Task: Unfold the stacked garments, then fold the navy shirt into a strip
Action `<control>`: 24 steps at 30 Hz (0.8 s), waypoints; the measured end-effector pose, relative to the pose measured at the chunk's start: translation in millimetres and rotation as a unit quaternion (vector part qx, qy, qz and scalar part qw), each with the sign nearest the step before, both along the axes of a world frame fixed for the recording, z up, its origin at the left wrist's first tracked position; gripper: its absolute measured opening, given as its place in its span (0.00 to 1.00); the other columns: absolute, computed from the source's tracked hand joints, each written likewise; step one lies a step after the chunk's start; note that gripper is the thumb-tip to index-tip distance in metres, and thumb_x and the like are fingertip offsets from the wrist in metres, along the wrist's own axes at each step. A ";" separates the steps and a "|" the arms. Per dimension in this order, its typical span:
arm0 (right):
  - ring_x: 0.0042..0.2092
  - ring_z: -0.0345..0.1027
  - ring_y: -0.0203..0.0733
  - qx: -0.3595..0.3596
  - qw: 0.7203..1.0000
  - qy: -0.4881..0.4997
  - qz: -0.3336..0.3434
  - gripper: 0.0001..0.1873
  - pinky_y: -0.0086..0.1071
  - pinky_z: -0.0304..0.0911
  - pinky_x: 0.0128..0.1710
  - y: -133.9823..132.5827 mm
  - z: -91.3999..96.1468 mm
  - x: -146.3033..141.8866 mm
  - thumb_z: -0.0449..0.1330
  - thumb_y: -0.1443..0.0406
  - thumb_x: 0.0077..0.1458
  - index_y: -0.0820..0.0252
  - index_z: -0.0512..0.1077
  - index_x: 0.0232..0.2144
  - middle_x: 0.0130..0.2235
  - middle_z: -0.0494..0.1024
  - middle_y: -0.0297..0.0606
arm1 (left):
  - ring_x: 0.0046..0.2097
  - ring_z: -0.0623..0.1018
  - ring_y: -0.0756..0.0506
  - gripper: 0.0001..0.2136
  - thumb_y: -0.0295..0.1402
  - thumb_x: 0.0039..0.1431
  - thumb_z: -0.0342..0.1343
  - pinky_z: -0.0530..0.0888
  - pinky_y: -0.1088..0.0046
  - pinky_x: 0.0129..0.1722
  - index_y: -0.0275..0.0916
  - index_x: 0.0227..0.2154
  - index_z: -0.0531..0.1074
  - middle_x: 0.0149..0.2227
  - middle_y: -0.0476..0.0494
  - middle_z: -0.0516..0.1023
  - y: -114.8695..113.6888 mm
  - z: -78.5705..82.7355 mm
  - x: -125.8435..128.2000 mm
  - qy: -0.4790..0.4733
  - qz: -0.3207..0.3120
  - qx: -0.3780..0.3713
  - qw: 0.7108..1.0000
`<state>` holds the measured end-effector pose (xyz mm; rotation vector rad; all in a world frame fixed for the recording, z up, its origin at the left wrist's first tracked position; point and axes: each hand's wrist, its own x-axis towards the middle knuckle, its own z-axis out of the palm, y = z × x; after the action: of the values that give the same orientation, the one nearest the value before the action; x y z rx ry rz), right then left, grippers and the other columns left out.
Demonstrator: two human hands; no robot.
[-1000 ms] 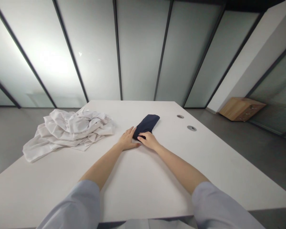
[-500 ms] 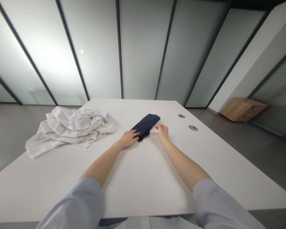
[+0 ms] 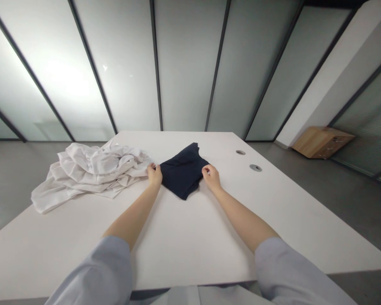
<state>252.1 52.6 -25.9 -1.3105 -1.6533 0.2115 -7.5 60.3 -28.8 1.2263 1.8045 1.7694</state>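
Observation:
A dark navy cloth [image 3: 182,173] lies spread in a rough diamond near the middle of the white table [image 3: 190,245]. My left hand [image 3: 154,174] pinches its left corner, fingers closed. My right hand [image 3: 211,176] pinches its right corner, fingers closed too. Both forearms reach forward from pale blue sleeves.
A crumpled heap of white fabric [image 3: 92,171] lies on the table's left side, touching my left hand's side. Two round cable grommets [image 3: 255,168] sit at the right rear of the table. A wooden cabinet [image 3: 322,142] stands on the floor by the far right wall.
The navy cloth was a narrow folded strip; it now lies opened out wide. My left hand has moved left and my right hand slightly, each pulling a corner apart.

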 end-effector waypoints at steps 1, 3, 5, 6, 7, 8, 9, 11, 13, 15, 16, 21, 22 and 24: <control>0.43 0.68 0.44 -0.018 0.998 -0.058 0.014 0.10 0.37 0.61 0.47 -0.6 -2.3 -3.7 0.52 0.64 0.52 0.58 0.73 0.32 0.38 0.77 0.40 | 0.56 0.70 0.39 0.20 0.34 0.57 0.51 0.65 0.58 0.57 0.36 0.52 0.65 0.51 0.34 0.72 -3.3 2.9 -0.4 0.061 0.017 0.021 0.998; 0.51 0.66 0.47 -0.060 0.986 -0.154 0.032 0.13 0.40 0.58 0.52 -1.4 -6.8 -9.5 0.55 0.64 0.52 0.58 0.74 0.40 0.48 0.75 0.44 | 0.58 0.68 0.38 0.19 0.33 0.57 0.51 0.62 0.56 0.59 0.36 0.52 0.67 0.52 0.35 0.72 -13.4 9.3 3.2 0.193 -0.022 0.042 0.980; 0.56 0.62 0.49 -0.092 0.974 -0.206 0.035 0.15 0.42 0.57 0.54 -1.8 -10.6 -12.5 0.55 0.63 0.55 0.57 0.74 0.44 0.54 0.72 0.45 | 0.55 0.71 0.39 0.16 0.36 0.59 0.50 0.64 0.57 0.58 0.38 0.48 0.70 0.49 0.37 0.75 -25.6 15.1 11.6 0.311 -0.143 0.020 0.940; 0.57 0.61 0.50 -0.098 0.971 -0.213 0.034 0.16 0.43 0.56 0.55 -1.6 -12.0 -13.0 0.55 0.62 0.55 0.57 0.74 0.45 0.55 0.71 0.45 | 0.54 0.72 0.39 0.16 0.39 0.60 0.50 0.65 0.58 0.58 0.38 0.48 0.71 0.49 0.37 0.75 -31.6 17.3 16.6 0.362 -0.212 -0.002 0.908; 0.57 0.61 0.50 -0.098 0.973 -0.209 0.030 0.16 0.43 0.56 0.55 -1.0 -13.2 -12.8 0.55 0.62 0.56 0.57 0.74 0.45 0.55 0.71 0.45 | 0.55 0.71 0.38 0.19 0.44 0.59 0.52 0.64 0.58 0.58 0.38 0.48 0.72 0.51 0.37 0.75 -37.0 19.0 21.3 0.408 -0.271 -0.027 0.871; 0.57 0.62 0.49 -0.093 0.976 -0.196 0.025 0.16 0.42 0.57 0.55 -0.1 -14.2 -12.0 0.55 0.63 0.55 0.57 0.75 0.45 0.54 0.71 0.45 | 0.58 0.69 0.37 0.24 0.48 0.56 0.54 0.62 0.57 0.59 0.38 0.50 0.71 0.54 0.36 0.73 -41.7 20.3 25.2 0.448 -0.312 -0.051 0.836; 0.55 0.63 0.48 -0.084 0.981 -0.175 0.018 0.15 0.42 0.57 0.54 1.2 -15.0 -10.9 0.55 0.64 0.54 0.57 0.75 0.44 0.52 0.72 0.44 | 0.60 0.66 0.35 0.30 0.53 0.53 0.56 0.60 0.55 0.61 0.38 0.53 0.70 0.58 0.35 0.69 -45.4 21.2 28.1 0.480 -0.336 -0.075 0.807; 0.51 0.66 0.47 -0.061 0.991 -0.122 0.004 0.14 0.41 0.59 0.53 4.8 -16.2 -7.7 0.55 0.65 0.53 0.57 0.75 0.41 0.48 0.74 0.43 | 0.65 0.60 0.32 0.39 0.59 0.47 0.57 0.55 0.52 0.63 0.39 0.58 0.65 0.64 0.33 0.61 -50.0 22.2 30.4 0.518 -0.350 -0.111 0.773; 0.48 0.67 0.46 -0.043 0.997 -0.064 -0.007 0.12 0.40 0.61 0.51 9.0 -17.1 -4.2 0.54 0.66 0.51 0.57 0.75 0.37 0.44 0.76 0.42 | 0.66 0.56 0.33 0.41 0.60 0.48 0.55 0.53 0.53 0.64 0.40 0.61 0.62 0.66 0.34 0.57 -50.9 22.2 29.5 0.531 -0.355 -0.125 0.759; 0.44 0.68 0.45 -0.031 0.999 -0.014 -0.012 0.10 0.40 0.61 0.49 12.5 -17.5 -1.0 0.53 0.66 0.50 0.56 0.74 0.32 0.39 0.77 0.40 | 0.66 0.57 0.36 0.35 0.56 0.55 0.52 0.53 0.56 0.64 0.42 0.61 0.62 0.66 0.37 0.57 -49.0 21.3 27.9 0.536 -0.355 -0.126 0.756; 0.43 0.68 0.45 -0.028 1.000 0.005 -0.013 0.09 0.39 0.61 0.48 13.7 -17.4 0.1 0.53 0.65 0.50 0.56 0.74 0.30 0.37 0.77 0.39 | 0.66 0.58 0.37 0.30 0.52 0.59 0.50 0.54 0.57 0.64 0.42 0.61 0.63 0.66 0.38 0.58 -47.5 20.5 27.6 0.536 -0.351 -0.125 0.758; 0.39 0.68 0.44 -0.018 0.999 0.042 -0.019 0.08 0.37 0.62 0.44 11.0 -11.8 1.7 0.51 0.64 0.49 0.55 0.71 0.25 0.32 0.76 0.37 | 0.59 0.70 0.40 0.16 0.38 0.65 0.45 0.64 0.61 0.58 0.41 0.49 0.73 0.56 0.39 0.72 -37.4 16.2 29.0 0.479 -0.317 -0.111 0.811; 0.38 0.67 0.44 -0.016 0.999 0.039 -0.021 0.09 0.37 0.62 0.43 9.1 -9.6 1.7 0.51 0.64 0.49 0.55 0.70 0.24 0.31 0.76 0.37 | 0.55 0.73 0.39 0.15 0.38 0.65 0.45 0.66 0.61 0.56 0.40 0.45 0.74 0.51 0.38 0.76 -34.9 15.5 29.2 0.445 -0.304 -0.112 0.835; 0.38 0.67 0.44 -0.009 0.999 0.025 -0.031 0.10 0.37 0.61 0.43 5.1 -4.7 1.9 0.50 0.64 0.50 0.55 0.69 0.23 0.30 0.75 0.38 | 0.48 0.77 0.38 0.14 0.39 0.64 0.46 0.70 0.60 0.51 0.39 0.38 0.75 0.41 0.37 0.80 -28.8 14.1 28.7 0.344 -0.275 -0.116 0.890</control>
<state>254.0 57.6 -30.6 -1.3566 -1.5695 0.2211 21.1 31.4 -14.6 2.1595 1.6503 0.8224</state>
